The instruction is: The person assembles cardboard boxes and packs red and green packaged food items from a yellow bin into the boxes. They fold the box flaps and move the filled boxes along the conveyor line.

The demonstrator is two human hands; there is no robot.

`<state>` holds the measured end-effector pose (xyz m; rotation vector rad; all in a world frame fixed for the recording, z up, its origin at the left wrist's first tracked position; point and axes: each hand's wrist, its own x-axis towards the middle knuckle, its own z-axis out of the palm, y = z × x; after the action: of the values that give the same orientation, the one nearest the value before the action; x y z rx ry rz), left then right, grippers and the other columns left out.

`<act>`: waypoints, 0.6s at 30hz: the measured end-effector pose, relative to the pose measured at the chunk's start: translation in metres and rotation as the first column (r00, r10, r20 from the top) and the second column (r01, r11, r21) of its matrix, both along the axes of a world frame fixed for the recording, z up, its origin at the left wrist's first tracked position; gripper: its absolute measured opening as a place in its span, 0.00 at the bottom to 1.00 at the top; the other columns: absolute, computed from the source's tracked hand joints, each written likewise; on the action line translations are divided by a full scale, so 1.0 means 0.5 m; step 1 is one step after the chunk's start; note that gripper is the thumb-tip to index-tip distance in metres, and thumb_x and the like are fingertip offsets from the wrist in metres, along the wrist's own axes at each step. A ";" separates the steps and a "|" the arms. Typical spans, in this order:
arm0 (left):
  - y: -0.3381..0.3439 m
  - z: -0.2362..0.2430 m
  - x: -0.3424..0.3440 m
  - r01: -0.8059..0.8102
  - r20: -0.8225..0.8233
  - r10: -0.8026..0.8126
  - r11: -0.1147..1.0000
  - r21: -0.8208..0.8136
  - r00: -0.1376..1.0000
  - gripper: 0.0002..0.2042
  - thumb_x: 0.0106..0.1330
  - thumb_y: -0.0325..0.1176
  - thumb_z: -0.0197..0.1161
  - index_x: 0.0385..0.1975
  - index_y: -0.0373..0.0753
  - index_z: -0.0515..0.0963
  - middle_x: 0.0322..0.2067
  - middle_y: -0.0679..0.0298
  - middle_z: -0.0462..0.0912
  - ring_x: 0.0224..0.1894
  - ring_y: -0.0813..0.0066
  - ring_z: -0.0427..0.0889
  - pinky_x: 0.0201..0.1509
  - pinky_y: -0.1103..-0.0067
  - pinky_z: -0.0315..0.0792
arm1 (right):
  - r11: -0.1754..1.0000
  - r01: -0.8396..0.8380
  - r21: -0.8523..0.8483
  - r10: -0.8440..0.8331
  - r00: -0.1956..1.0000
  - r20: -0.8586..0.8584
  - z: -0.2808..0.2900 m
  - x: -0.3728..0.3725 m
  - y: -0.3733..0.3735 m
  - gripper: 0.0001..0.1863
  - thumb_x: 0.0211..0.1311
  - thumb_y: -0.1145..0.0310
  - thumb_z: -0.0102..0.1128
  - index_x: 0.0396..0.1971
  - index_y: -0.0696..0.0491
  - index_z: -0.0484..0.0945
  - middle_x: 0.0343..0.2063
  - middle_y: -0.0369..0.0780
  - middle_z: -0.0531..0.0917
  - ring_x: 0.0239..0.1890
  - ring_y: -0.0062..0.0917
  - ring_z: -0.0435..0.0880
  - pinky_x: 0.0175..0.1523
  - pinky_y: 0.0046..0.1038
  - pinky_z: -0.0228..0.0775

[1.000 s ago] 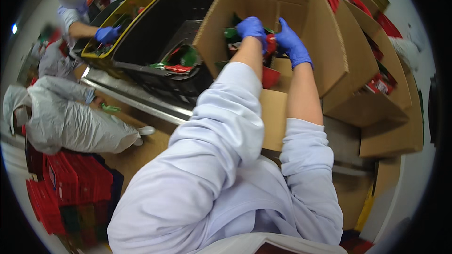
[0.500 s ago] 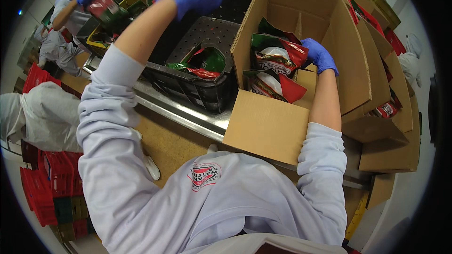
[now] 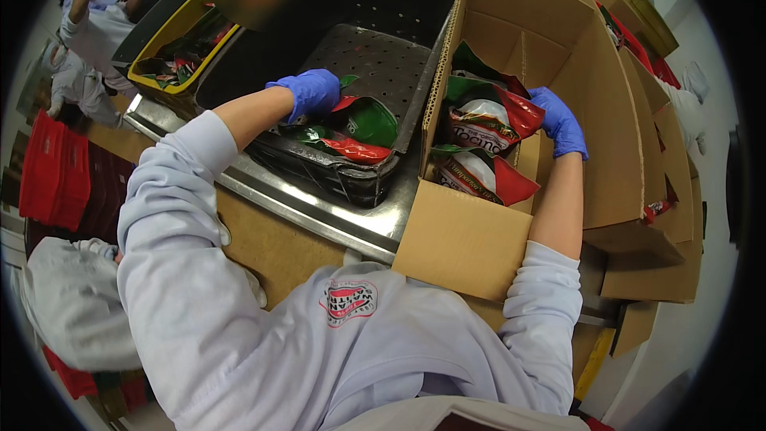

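Glossy red-and-green printed pouches (image 3: pixel 488 124) stand in a near-upright row, at least three deep, inside an open cardboard box (image 3: pixel 463 243) in front of a person in a pale long-sleeved top. They sit along the box's left side, leaning slightly, their red ends toward the right; behind them, a cardboard divider rises against the far wall, and the near flap is folded outward. The person's right hand (image 3: pixel 560 124), in a blue glove, is inside the box at the red end of the middle pouch, fingers bent around its edge; whether they pinch it cannot be told. Left of the box, just beside it, a black plastic crate (image 3: pixel 375 52) with a perforated floor rests on a steel table (image 3: pixel 347 227). A few more red-and-green pouches (image 3: pixel 369 124) lie loosely in its near end, most of the floor bare. The blue-gloved left hand (image 3: pixel 309 96) reaches over them, fingers curled downward and mostly hidden, so its grip cannot be told either. Farther left, a yellow crate (image 3: pixel 163 89) holds a jumble of similar packets (image 3: pixel 190 49). To the right stand more open cartons (image 3: pixel 642 251), a little red packaging (image 3: pixel 659 207) showing in one. Red plastic crates (image 3: pixel 54 172) are stacked at the far left.
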<state>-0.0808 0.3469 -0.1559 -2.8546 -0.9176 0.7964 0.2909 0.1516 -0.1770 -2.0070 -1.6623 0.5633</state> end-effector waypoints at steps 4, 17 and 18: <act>0.101 -0.002 -0.048 -0.337 0.129 0.353 0.933 -0.128 0.927 0.11 0.46 0.32 0.59 0.28 0.35 0.80 0.31 0.48 0.79 0.31 0.60 0.82 0.33 0.71 0.75 | 1.000 -0.004 -0.019 0.005 0.999 0.032 0.004 -0.006 -0.010 0.15 0.44 0.62 0.64 0.22 0.61 0.78 0.12 0.39 0.75 0.17 0.17 0.70 0.22 0.28 0.65; 0.185 0.067 -0.107 -0.157 0.834 0.264 0.964 -0.215 0.484 0.04 0.51 0.29 0.53 0.23 0.36 0.73 0.21 0.58 0.73 0.27 0.63 0.75 0.30 0.71 0.70 | 0.998 0.031 -0.048 -0.031 0.999 0.007 0.013 -0.028 -0.003 0.14 0.44 0.63 0.63 0.23 0.61 0.77 0.15 0.44 0.78 0.17 0.22 0.76 0.22 0.29 0.67; 0.169 0.116 -0.083 -0.140 0.856 0.478 0.878 -0.458 0.197 0.04 0.53 0.30 0.53 0.24 0.37 0.72 0.21 0.62 0.73 0.26 0.69 0.75 0.30 0.73 0.70 | 0.998 0.031 -0.048 -0.031 1.000 0.003 0.015 -0.031 -0.005 0.14 0.44 0.64 0.63 0.23 0.61 0.77 0.15 0.44 0.78 0.17 0.23 0.76 0.22 0.29 0.67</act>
<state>-0.1224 0.4315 -0.0981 -3.2612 -1.5868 -1.2751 0.2754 0.1492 -0.1694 -2.0640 -1.6303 0.5954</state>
